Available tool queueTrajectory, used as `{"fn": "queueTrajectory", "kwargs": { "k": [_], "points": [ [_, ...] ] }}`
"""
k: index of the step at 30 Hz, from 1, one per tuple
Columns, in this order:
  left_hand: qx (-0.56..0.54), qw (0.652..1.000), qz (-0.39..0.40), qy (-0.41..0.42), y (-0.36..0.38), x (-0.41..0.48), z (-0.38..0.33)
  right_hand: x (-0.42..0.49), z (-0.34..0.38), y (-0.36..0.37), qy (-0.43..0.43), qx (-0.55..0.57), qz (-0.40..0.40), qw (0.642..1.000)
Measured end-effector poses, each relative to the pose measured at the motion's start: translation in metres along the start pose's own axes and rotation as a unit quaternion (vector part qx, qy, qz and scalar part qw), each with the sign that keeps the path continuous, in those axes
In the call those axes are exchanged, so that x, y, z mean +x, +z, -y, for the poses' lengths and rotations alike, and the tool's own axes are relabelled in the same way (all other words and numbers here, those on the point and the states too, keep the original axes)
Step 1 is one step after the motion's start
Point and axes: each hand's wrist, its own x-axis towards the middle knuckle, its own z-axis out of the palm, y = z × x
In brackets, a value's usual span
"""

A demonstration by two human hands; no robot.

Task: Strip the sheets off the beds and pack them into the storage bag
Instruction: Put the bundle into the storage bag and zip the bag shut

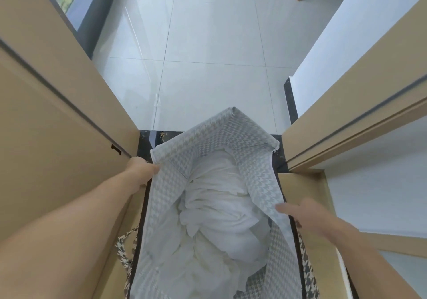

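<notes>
Between 2 tan wooden door jambs (69, 104), the grey-and-white houndstooth fabric storage bag (256, 174) is held directly below, its long axis pointed straight ahead. Crumpled white sheets (219, 220) are packed inside. Its left rim is gripped by the left hand (141, 171), its right rim pinched nearer by the right hand (300, 213); open pale tiled floor (208, 56) is seen ahead

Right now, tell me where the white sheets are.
Head view, low centre: the white sheets lie bunched inside the open storage bag, between the left hand and right hand holding its side edges.
</notes>
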Motion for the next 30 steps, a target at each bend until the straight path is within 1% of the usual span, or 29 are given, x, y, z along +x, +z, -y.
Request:
{"fn": "queueTrajectory", "kwargs": {
  "k": [1, 3, 4, 5, 6, 7, 8, 10, 13, 16, 19, 21, 23, 25, 28, 30],
  "points": [
    [0.005, 1.0, 0.002, 0.011, 0.004, 0.004, 0.0, 0.012, 0.012, -0.007, -0.014, 0.042, -0.039, 0.998],
    [0.024, 0.999, 0.012, 0.027, 0.007, 0.007, -0.001, 0.041, 0.039, -0.017, -0.054, 0.088, -0.138, 0.985],
    [0.028, 0.999, 0.025, 0.029, 0.008, 0.009, 0.0, 0.058, 0.053, -0.022, -0.057, 0.123, -0.17, 0.976],
    [0.028, 0.998, 0.041, 0.029, 0.009, 0.011, 0.001, 0.074, 0.066, -0.026, -0.04, 0.185, -0.186, 0.964],
    [0.029, 0.998, 0.053, 0.027, 0.008, 0.012, 0.001, 0.09, 0.076, -0.03, -0.013, 0.248, -0.188, 0.95],
    [0.028, 0.998, 0.058, 0.025, 0.007, 0.013, 0.002, 0.105, 0.083, -0.034, 0.007, 0.284, -0.184, 0.941],
    [0.026, 0.998, 0.058, 0.027, 0.006, 0.016, 0.003, 0.118, 0.087, -0.037, 0.02, 0.296, -0.177, 0.939],
    [0.004, 0.997, 0.061, 0.055, 0.003, 0.021, 0.009, 0.141, 0.088, -0.043, 0.039, 0.312, -0.177, 0.933],
    [-0.066, 0.989, 0.084, 0.101, -0.005, 0.023, 0.021, 0.166, 0.081, -0.042, 0.069, 0.33, -0.185, 0.923],
    [-0.089, 0.988, 0.043, 0.117, -0.019, 0.024, 0.037, 0.179, 0.068, -0.039, 0.092, 0.328, -0.171, 0.925],
    [-0.083, 0.991, -0.007, 0.106, -0.036, 0.024, 0.053, 0.185, 0.051, -0.032, 0.107, 0.307, -0.163, 0.931],
    [-0.099, 0.99, -0.007, 0.097, -0.044, 0.023, 0.065, 0.186, 0.041, -0.027, 0.106, 0.317, -0.166, 0.928],
    [-0.089, 0.991, 0.014, 0.096, -0.046, 0.02, 0.072, 0.185, 0.039, -0.022, 0.079, 0.321, -0.179, 0.927],
    [-0.074, 0.991, 0.028, 0.107, -0.044, 0.019, 0.073, 0.18, 0.042, -0.021, 0.006, 0.333, -0.19, 0.924],
    [-0.087, 0.984, 0.071, 0.142, -0.039, 0.016, 0.061, 0.158, 0.054, -0.02, -0.112, 0.301, -0.172, 0.931],
    [-0.12, 0.973, 0.103, 0.17, -0.036, 0.014, 0.048, 0.139, 0.058, -0.017, -0.145, 0.291, -0.15, 0.934]
  ]
}}
